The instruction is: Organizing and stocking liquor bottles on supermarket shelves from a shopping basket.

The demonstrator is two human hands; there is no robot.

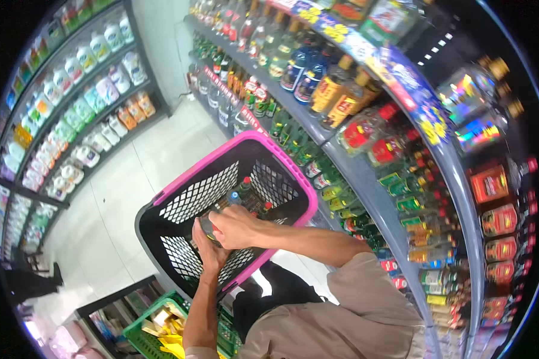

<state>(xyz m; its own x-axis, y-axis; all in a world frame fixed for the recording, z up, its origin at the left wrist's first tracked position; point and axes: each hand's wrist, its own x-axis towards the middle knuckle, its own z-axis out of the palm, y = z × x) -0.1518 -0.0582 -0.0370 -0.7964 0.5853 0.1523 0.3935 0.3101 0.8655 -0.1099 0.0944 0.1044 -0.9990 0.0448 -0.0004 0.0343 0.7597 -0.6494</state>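
Both of my hands are over a deep black shopping basket (pixel 148 242) with a pink rim, above its open middle. My left hand (pixel 209 250) is closed against a clear bottle (pixel 206 225), fingers along its side. Just above it, my right hand (pixel 236 227) is wrapped in a fist round the same bottle, hiding most of it. Beyond the fist shows a blue bottle cap (pixel 234 196); I cannot tell which bottle it belongs to. Deeper in the basket stand a red-capped bottle (pixel 245 183) and another red cap (pixel 268 206).
Shelves (pixel 317 134) packed with glass bottles run close along the right. Across the pale tiled floor (pixel 120 173), a left shelf (pixel 99 122) holds several rows of plastic bottles. A green crate (pixel 139 332) with yellow items (pixel 172 344) stands at the lower left.
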